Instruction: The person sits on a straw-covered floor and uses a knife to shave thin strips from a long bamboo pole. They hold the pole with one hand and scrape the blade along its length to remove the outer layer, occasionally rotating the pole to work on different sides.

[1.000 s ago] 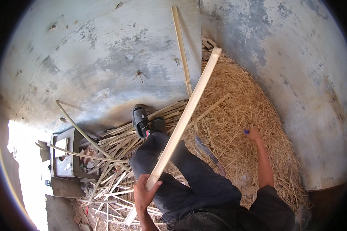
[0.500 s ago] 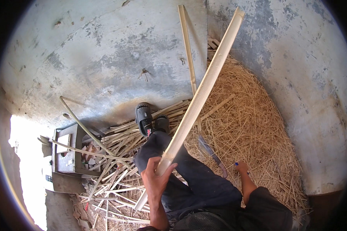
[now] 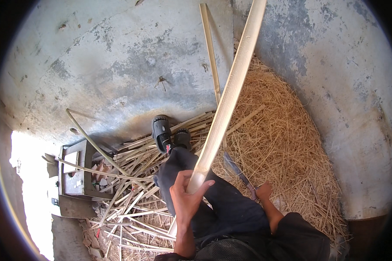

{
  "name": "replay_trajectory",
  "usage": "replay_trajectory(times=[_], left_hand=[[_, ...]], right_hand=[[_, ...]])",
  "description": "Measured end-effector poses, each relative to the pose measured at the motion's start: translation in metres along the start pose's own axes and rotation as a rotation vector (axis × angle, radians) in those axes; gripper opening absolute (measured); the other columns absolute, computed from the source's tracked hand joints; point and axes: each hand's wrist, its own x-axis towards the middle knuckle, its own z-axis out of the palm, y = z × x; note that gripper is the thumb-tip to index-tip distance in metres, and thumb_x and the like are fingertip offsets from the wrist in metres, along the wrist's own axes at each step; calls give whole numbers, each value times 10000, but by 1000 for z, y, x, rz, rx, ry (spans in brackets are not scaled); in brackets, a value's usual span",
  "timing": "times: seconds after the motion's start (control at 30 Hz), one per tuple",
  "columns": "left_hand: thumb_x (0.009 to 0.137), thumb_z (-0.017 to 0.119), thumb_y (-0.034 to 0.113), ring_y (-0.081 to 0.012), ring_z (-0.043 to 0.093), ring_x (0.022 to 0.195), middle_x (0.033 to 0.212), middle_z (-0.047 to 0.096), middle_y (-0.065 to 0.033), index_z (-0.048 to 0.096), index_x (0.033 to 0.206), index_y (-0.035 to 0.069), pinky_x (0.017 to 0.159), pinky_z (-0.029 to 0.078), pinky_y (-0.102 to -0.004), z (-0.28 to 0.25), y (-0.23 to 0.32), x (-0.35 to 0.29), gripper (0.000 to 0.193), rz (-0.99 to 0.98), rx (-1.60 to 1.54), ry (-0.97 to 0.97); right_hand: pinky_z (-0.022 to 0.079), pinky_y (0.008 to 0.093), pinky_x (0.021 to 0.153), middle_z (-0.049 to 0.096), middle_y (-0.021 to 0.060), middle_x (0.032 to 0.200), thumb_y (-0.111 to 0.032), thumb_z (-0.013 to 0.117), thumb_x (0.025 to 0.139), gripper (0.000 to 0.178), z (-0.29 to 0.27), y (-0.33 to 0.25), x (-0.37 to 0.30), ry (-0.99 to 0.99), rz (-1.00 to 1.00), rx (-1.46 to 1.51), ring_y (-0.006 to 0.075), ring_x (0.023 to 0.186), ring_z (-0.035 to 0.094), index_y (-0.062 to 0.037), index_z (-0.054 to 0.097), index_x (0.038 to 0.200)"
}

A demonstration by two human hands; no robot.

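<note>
My left hand (image 3: 188,196) is closed around the lower end of a long split bamboo piece (image 3: 228,104). Its pale, hollowed inner face shows, and the piece slants up and right past the top edge of the picture. My right hand (image 3: 265,190) is low beside the handle of a long-bladed knife (image 3: 238,172), fingertips at the handle and not visibly wrapped round it. The knife lies on the straw-like shavings with its dark blade pointing away from me. Below the left hand, a pale strip end (image 3: 173,228) shows beside my leg.
Bamboo strips (image 3: 135,209) lie scattered at left, around my dark-trousered legs and black shoes (image 3: 162,130). A heap of shavings (image 3: 283,122) fills the right. One strip (image 3: 211,52) leans on the worn wall (image 3: 117,65). A grey box (image 3: 80,167) stands at far left.
My left hand has moved slightly right and down, and the bamboo piece has swung more upright, its far end leaving the picture. My right hand has shifted left to the knife handle.
</note>
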Motion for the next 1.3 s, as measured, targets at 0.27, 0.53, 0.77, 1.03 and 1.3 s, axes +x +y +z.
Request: replay_trajectory(times=[0.27,0.53,0.77,1.03,1.3], left_hand=[[793,926,96,-45,594,598,734,713,-51,621,1041,5,527,442,-215,6,-6,0,404,43,-18,-1],[801,917,95,-56,612,600,727,714,-60,619,1032,8,532,448,-218,-8,-23,-13,387,50,59,-16],[818,908,124,-85,689,685,778,769,-121,637,1021,-9,610,511,-243,-13,-18,-22,363,-22,106,-48],[910,825,115,-43,567,584,712,673,-22,620,1084,-12,530,423,-228,-26,-17,-25,297,-152,-117,-240],[1134,484,262,-92,563,580,718,584,-34,605,1142,-18,532,439,-246,-35,-30,-19,305,-175,-148,-596]], right_hand=[[525,488,1020,577,294,1374,-410,838,789,863,72,21,26,-315,-241,162,451,1280,584,18,455,1434],[534,463,1057,454,312,1504,-412,786,881,877,35,0,1,-366,-142,108,421,1307,589,26,370,1515],[557,492,977,669,301,1256,-458,834,777,850,62,8,14,-281,-205,120,428,1152,679,72,539,1373],[559,498,932,703,280,1188,-418,837,759,655,94,12,20,-197,-211,209,428,1123,690,50,668,1186],[565,492,948,690,213,1242,-469,857,796,779,68,12,15,-301,-214,129,373,1158,688,-14,560,1354]])
